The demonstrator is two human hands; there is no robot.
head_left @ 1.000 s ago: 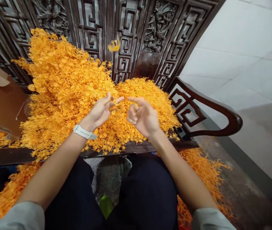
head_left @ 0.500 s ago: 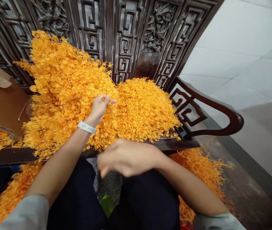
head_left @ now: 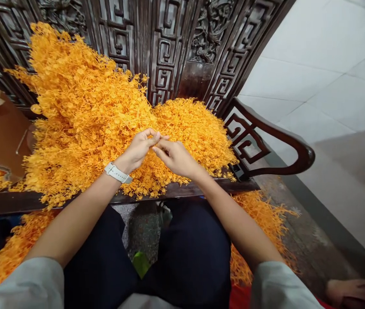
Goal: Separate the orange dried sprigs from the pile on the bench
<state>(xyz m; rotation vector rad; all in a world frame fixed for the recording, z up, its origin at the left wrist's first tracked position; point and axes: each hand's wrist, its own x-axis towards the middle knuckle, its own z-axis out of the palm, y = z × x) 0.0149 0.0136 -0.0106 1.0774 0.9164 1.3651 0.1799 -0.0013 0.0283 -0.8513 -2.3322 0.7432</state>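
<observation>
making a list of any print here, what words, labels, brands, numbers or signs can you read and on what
None can be read in this view.
Pale wrist strap: small dark dots, no readable lettering.
Brown box at the left edge: no readable print on the part that shows.
Carved wooden bench back: angular scrollwork, no readable characters.
Orange pile: no label or tag to be seen.

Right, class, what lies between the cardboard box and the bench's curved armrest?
In the head view, a heap of orange pieces lies between the box and the armrest, with the left hand and right hand in front.
</observation>
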